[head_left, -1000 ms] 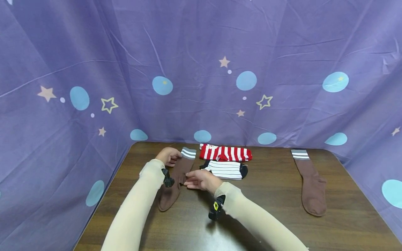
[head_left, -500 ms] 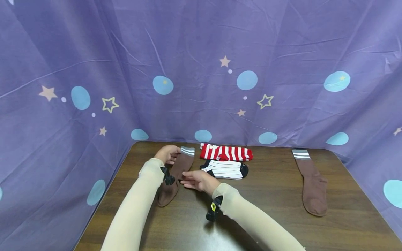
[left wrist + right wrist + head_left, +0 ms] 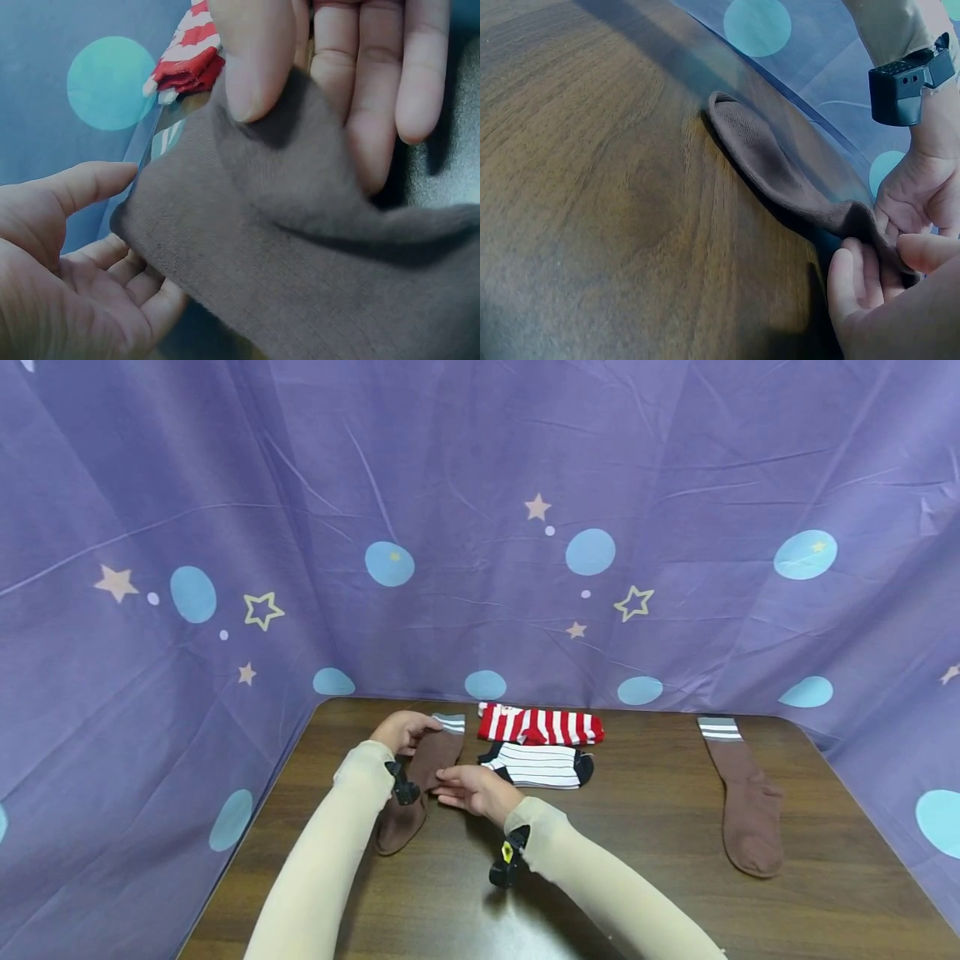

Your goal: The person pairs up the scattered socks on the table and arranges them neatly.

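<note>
A brown sock with a grey, white-striped cuff lies lengthwise at the table's left, foot toward me. My left hand holds its left edge just below the cuff, thumb above and fingers partly tucked under. At the heel, my right hand pinches the fabric. In the left wrist view the right thumb presses into the raised brown cloth, and its other fingers lie underneath. The sock's foot trails over the wood in the right wrist view.
A red-and-white striped sock and a white sock with black lines lie at the back, right of the hands. Another brown sock lies far right. A purple curtain borders the wooden table.
The sock's toe has drawn slightly away from me, and its heel is lifted more in the right hand. My left thumb has come over the sock's edge near the cuff.
</note>
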`<state>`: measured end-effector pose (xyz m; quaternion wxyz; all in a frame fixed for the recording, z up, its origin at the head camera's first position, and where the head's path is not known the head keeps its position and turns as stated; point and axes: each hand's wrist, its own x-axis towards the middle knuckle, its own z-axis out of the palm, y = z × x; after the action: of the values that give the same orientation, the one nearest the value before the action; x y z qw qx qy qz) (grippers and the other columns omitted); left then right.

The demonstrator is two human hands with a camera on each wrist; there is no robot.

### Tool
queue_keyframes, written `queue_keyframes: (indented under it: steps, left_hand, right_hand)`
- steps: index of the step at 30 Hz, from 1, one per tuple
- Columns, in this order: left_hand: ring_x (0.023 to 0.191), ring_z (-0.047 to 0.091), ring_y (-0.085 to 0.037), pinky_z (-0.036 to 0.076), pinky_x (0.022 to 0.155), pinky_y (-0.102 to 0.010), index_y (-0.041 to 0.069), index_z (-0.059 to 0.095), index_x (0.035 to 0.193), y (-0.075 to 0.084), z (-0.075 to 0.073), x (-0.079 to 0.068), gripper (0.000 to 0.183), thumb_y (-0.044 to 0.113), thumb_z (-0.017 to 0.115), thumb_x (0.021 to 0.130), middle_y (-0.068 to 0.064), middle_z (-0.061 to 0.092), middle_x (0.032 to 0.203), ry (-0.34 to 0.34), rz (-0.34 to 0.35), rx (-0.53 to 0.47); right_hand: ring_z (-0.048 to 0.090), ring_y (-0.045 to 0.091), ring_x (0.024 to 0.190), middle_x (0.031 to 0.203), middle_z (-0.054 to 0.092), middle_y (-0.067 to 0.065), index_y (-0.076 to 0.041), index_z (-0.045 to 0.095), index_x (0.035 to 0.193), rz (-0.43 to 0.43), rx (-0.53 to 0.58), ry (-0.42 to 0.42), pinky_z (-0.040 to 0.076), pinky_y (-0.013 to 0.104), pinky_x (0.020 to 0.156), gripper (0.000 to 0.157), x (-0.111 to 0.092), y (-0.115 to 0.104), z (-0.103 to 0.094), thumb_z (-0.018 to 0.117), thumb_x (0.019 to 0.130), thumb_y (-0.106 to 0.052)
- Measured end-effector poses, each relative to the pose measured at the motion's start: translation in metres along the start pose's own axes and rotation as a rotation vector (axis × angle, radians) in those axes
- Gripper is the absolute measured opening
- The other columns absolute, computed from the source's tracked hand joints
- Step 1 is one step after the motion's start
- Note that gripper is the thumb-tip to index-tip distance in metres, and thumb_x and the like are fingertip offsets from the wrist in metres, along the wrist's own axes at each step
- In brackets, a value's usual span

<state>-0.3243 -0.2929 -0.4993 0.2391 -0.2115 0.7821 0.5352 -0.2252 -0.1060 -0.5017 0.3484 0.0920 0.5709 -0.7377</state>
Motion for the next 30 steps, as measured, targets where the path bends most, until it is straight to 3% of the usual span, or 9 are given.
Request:
queue_keyframes:
  steps: [4, 6, 7, 11, 14, 18, 21, 24, 30]
  left_hand:
    - [0.123, 0.058, -0.028, 0.051, 0.105, -0.042, -0.001, 0.059, 0.129, 0.001, -0.001, -0.008, 0.055, 0.027, 0.077, 0.085, -0.016, 0.059, 0.137, -0.003, 0.022, -0.001]
    - [0.117, 0.06, -0.026, 0.052, 0.104, -0.042, 0.0, 0.061, 0.123, 0.004, 0.0, -0.017, 0.047, 0.026, 0.076, 0.087, -0.014, 0.063, 0.129, 0.01, 0.032, -0.011]
    - [0.118, 0.059, -0.026, 0.05, 0.108, -0.044, 0.0, 0.06, 0.125, 0.011, 0.005, -0.035, 0.041, 0.022, 0.069, 0.092, -0.014, 0.062, 0.129, 0.043, 0.023, -0.006]
    - [0.096, 0.061, -0.018, 0.055, 0.096, -0.037, 0.004, 0.064, 0.108, 0.016, 0.006, -0.047, 0.018, 0.018, 0.063, 0.097, -0.005, 0.064, 0.1, 0.033, 0.025, -0.066]
    - [0.081, 0.058, -0.014, 0.054, 0.08, -0.03, 0.006, 0.061, 0.095, 0.017, 0.005, -0.047, 0.01, 0.014, 0.057, 0.099, 0.0, 0.06, 0.084, -0.007, 0.021, -0.143]
    - [0.067, 0.055, -0.01, 0.051, 0.063, -0.022, 0.006, 0.056, 0.086, 0.015, 0.003, -0.044, 0.017, 0.007, 0.048, 0.101, 0.002, 0.057, 0.071, -0.073, 0.03, -0.222]
    - [0.062, 0.059, -0.01, 0.054, 0.058, -0.021, 0.003, 0.053, 0.084, 0.017, 0.001, -0.048, 0.02, 0.003, 0.041, 0.101, -0.001, 0.059, 0.068, -0.148, 0.035, -0.273]
    - [0.065, 0.062, -0.013, 0.057, 0.061, -0.024, 0.001, 0.05, 0.088, 0.019, 0.0, -0.049, 0.02, 0.001, 0.035, 0.1, -0.004, 0.061, 0.071, -0.211, 0.029, -0.327]
    - [0.067, 0.061, -0.014, 0.056, 0.064, -0.024, 0.003, 0.051, 0.085, 0.018, -0.002, -0.043, 0.017, 0.0, 0.038, 0.096, -0.002, 0.061, 0.071, -0.228, 0.023, -0.443]
  right_hand:
    - [0.068, 0.025, 0.101, 0.106, 0.073, 0.014, -0.004, 0.063, 0.099, -0.017, 0.017, -0.026, 0.05, 0.046, 0.112, 0.006, 0.001, -0.001, -0.003, 0.057, 0.1, -0.004]
    - [0.067, 0.022, 0.094, 0.095, 0.071, 0.009, -0.008, 0.061, 0.09, -0.03, 0.047, -0.047, 0.049, 0.047, 0.112, 0.012, 0.002, -0.002, -0.005, 0.055, 0.099, -0.004]
    - [0.066, 0.02, 0.091, 0.089, 0.069, 0.005, -0.01, 0.059, 0.086, -0.041, 0.059, -0.06, 0.05, 0.047, 0.111, 0.015, 0.002, -0.002, -0.006, 0.053, 0.099, -0.004]
    - [0.066, 0.015, 0.088, 0.082, 0.068, -0.002, -0.013, 0.058, 0.087, -0.07, 0.076, -0.126, 0.052, 0.042, 0.104, 0.019, 0.002, -0.003, -0.012, 0.045, 0.1, -0.009]
    - [0.068, 0.015, 0.095, 0.088, 0.071, -0.001, -0.008, 0.061, 0.103, -0.075, 0.069, -0.159, 0.051, 0.039, 0.102, 0.021, 0.002, -0.002, -0.014, 0.04, 0.102, -0.014]
    - [0.065, 0.021, 0.113, 0.105, 0.071, 0.007, 0.0, 0.055, 0.126, -0.063, 0.078, -0.172, 0.044, 0.044, 0.116, 0.034, 0.003, -0.002, -0.015, 0.037, 0.106, -0.02]
    - [0.066, 0.02, 0.11, 0.105, 0.071, 0.006, -0.004, 0.059, 0.12, -0.058, 0.072, -0.177, 0.047, 0.043, 0.113, 0.032, 0.003, -0.002, -0.015, 0.041, 0.108, -0.027]
    - [0.068, 0.013, 0.091, 0.089, 0.071, -0.003, -0.013, 0.064, 0.101, -0.063, 0.045, -0.186, 0.055, 0.034, 0.095, 0.018, 0.003, -0.002, -0.017, 0.053, 0.106, -0.026]
    - [0.066, 0.01, 0.083, 0.08, 0.071, -0.008, -0.017, 0.065, 0.089, -0.059, -0.043, -0.207, 0.054, 0.029, 0.083, 0.013, 0.006, 0.001, -0.022, 0.062, 0.1, -0.013]
